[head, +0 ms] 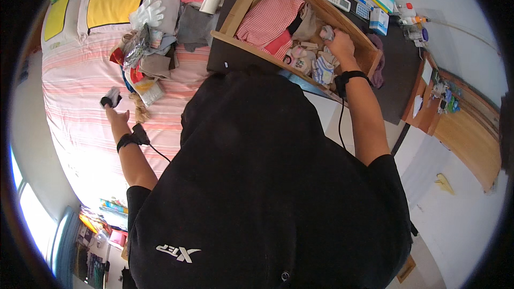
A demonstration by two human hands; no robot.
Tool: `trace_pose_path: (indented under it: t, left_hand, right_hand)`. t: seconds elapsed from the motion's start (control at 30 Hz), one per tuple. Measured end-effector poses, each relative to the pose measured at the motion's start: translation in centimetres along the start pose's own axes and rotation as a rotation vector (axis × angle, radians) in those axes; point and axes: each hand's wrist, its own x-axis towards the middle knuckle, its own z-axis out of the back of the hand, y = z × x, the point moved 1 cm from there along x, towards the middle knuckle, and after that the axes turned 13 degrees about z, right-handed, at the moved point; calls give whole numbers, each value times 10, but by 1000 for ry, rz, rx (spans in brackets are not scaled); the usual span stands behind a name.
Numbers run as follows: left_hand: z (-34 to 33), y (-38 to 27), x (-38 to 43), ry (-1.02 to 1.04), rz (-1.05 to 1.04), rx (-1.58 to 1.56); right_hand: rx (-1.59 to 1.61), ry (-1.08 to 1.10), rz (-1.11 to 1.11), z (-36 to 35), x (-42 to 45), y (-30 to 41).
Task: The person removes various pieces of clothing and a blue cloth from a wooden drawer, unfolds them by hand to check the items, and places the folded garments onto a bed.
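My left hand (116, 115) is over the striped bedsheet (76, 88) at the left, with a bunched black and white cloth item (111, 97), perhaps a sock, at its fingers. Inside the wooden drawer (237, 14), my right hand (342, 46) grips a small rolled grey cloth (327, 33) near the drawer's right end. Folded socks and small cloths (322, 70) lie just below that hand. A red-and-white striped garment (273, 16) fills the drawer's left part, beside a beige cloth (307, 24). Some fingertips of both hands are hidden.
On the bed lie a pile of clothes and plastic packets (148, 64), a transparent glove (147, 13) and a grey cloth (195, 26). Behind the drawer, a dark tabletop (395, 88) bears a remote control (335, 0), a calculator (362, 11), a small box (378, 21) and bottles.
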Motion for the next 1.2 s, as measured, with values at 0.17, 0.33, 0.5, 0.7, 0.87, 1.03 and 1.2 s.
trace_pose_path:
  t: [0.17,0.33,0.5,0.7,0.87,1.03,1.2]
  left_hand:
    - [-92,36,-43,338,-332,66]
    - [-202,50,-238,1072,-444,530]
    - [-251,52,-319,1494,-494,818]
    - [-248,24,-241,1110,-510,472]
    - [-166,-24,-55,671,-332,-146]
    - [-53,-15,118,418,-83,-375]
    - [-41,8,112,209,155,-457]
  right_hand:
    - [300,-215,-34,37,-24,15]
    - [771,-313,350,72,-72,135]
    - [836,-338,782,88,-87,240]
    - [799,-404,345,73,-62,143]
    - [5,-213,-129,10,-53,-11]
    - [168,16,-108,-42,-40,-63]
    - [413,-119,-104,-47,-33,-88]
